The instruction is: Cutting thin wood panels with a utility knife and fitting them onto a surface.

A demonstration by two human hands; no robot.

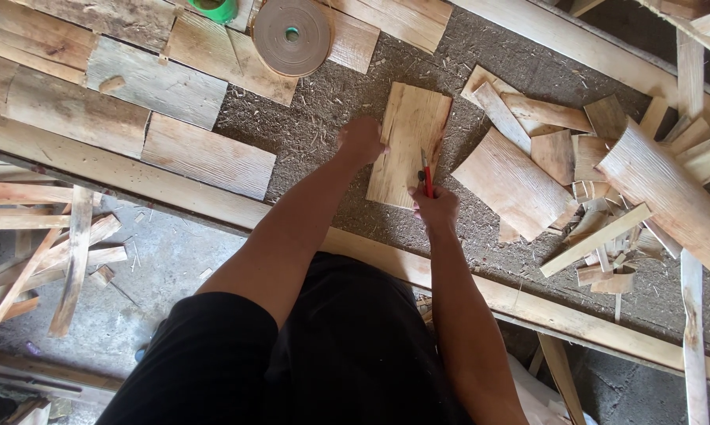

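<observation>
Right now, mid-frame: left hand (360, 142) pins the pale wood board (409, 142) flat on the chipboard bench (323, 118) w/ its palm; right hand (436, 208) is closed round a red-handled knife (426, 175), tip on the board's lower right. Work looks barely begun, no cut line visible; scrap offcuts (575, 165) piled at right.

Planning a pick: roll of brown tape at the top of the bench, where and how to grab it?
The tape roll lies flat on the planks, its core hole facing up and its rim free on the near side. Probably best from above: one set of fingers in the hole, the others over the outer rim, pinching the band. A side grip seems poor, since it sits low.
</observation>
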